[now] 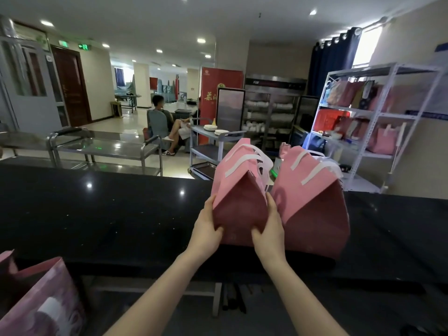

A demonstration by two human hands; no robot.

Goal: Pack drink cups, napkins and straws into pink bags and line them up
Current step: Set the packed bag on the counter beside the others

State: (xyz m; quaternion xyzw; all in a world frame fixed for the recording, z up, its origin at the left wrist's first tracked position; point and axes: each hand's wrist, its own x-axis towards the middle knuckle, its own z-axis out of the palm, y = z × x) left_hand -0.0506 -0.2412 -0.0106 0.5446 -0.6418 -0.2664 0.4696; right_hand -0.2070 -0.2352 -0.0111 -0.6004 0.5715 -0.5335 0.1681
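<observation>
A glossy black stone counter [97,214] runs across a tiled room with steel trolleys [104,149], a seated person [164,122] and white metal shelving [378,112] stocked with more bags. Two packed bags stand side by side on the counter: the pink bag [238,207] and, just beside it on the right, a second pink bag [315,214]; their contents are hidden. A third pink bag [41,299] at lower left stands open, something white inside. The left hand [208,229] and right hand [269,229] clasp the pink bag's near end from either side, thumbs on its face.
</observation>
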